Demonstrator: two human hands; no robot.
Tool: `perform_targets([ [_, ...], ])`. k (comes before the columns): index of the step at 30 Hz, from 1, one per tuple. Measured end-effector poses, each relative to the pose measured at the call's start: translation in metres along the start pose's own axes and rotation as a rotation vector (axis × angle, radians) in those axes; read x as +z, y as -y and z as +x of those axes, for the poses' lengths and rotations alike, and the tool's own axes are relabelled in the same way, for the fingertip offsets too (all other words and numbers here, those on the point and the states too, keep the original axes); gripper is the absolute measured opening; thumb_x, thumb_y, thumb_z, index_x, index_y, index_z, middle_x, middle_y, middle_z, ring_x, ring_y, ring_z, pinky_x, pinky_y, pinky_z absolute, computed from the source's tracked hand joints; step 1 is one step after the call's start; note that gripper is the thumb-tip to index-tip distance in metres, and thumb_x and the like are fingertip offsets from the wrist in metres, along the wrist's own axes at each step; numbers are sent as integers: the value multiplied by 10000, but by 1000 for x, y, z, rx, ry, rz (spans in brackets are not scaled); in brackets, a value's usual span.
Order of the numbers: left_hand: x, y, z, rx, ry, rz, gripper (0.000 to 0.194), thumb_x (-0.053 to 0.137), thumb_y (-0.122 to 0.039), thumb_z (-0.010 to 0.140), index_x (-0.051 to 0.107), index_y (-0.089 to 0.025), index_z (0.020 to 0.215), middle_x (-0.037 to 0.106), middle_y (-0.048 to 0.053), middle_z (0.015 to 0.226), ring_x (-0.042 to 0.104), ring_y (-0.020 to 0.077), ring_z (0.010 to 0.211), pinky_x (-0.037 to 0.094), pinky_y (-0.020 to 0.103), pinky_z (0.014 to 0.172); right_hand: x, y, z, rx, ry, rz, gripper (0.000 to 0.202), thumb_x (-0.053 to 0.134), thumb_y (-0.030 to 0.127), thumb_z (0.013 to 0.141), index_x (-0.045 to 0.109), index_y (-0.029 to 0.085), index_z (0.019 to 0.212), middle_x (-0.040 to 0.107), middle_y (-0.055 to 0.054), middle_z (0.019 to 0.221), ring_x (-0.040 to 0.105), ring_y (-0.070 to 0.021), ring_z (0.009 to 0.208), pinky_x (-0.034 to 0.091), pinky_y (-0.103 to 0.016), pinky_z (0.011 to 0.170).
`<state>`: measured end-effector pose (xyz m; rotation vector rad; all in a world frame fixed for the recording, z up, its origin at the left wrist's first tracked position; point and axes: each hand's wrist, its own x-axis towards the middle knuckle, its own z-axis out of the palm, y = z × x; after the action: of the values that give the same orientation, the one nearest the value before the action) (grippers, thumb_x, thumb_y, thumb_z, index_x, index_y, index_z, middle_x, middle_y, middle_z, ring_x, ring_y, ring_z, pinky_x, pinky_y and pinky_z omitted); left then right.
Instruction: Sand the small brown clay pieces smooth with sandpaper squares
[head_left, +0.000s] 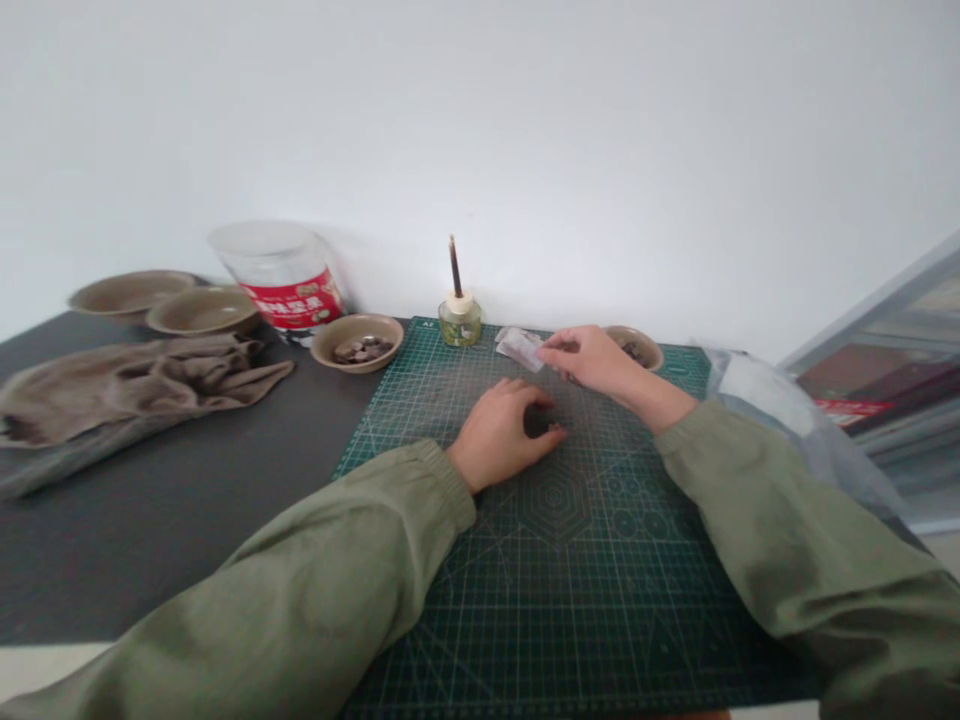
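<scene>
In the head view, a small thin packet, seemingly translucent plastic film, lies toward the far edge of a green cutting mat on a dark bench. It sits between a squat glass bottle with dark sticks and a small brown bowl, partly hidden by the right wrist.

The right hand reaches over the mat with thumb and fingertips brought together at the packet's near right edge, apparently pinching it; blur leaves the grip's firmness uncertain. The left hand is low over the mat, nearer the wearer, fingers curved and parted from the thumb; it appears to hold nothing, though a tiny piece at the fingertips cannot be ruled out.

The packet should be very light, limp and rather slippery, easy to crease or tear. A corner or free edge, taken between thumb and forefinger, is the best hold; squeezing the middle would likely crumple it.

Left of the mat stands another brown bowl with brown pieces, beside a clear jar with a red label and a crumpled cloth.
</scene>
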<state>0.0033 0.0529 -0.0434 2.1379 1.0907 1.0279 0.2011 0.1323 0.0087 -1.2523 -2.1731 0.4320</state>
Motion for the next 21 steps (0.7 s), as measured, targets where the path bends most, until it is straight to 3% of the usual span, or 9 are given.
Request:
perform_targets([
  [2,-1,0,2,-55,-54,-87,451,897,-522,870,821,-169,1141,798,140,1101,714,329,1024,550,499,987,-10,4,-10,-33,-11,-3,471,539,465,1154,828,154,953,699,-24,613,579,-155,474,478,-312,511],
  [4,-3,-1,5,-93,-91,-209,511,788,-588,964,785,-149,1225,804,149,1122,731,297,982,569,449,914,-19,9,-24,-87,-78,-32,430,524,428,1167,817,159,1005,720,-27,658,615,-155,514,499,-308,531],
  [8,-8,-8,11,-70,-99,-488,557,521,-647,1104,762,-151,1182,811,154,1164,763,266,1018,589,360,817,-34,17,-59,-262,-248,-164,190,713,363,1079,828,219,1034,820,-90,1032,738,-220,871,582,-384,786],
  [10,-9,-11,12,-52,-97,-587,526,563,-635,1090,762,-148,1108,816,147,1100,764,253,976,583,340,787,-39,18,-75,-408,-262,-273,131,735,308,1070,849,250,1044,834,-72,1081,758,-229,941,586,-394,819],
  [15,-7,-12,11,-51,-97,-711,366,746,-512,1018,777,-149,1049,797,92,925,698,186,799,531,295,726,-48,19,-95,-778,-375,-675,120,725,196,1085,839,195,1123,848,-42,1022,774,-182,833,585,-349,693],
  [21,-3,-9,12,-78,-96,-722,327,757,-484,1002,741,-164,935,769,62,828,626,159,705,495,285,683,-49,18,-96,-790,-387,-713,114,721,202,1095,832,179,1096,854,-43,1019,795,-179,834,604,-332,688],
])
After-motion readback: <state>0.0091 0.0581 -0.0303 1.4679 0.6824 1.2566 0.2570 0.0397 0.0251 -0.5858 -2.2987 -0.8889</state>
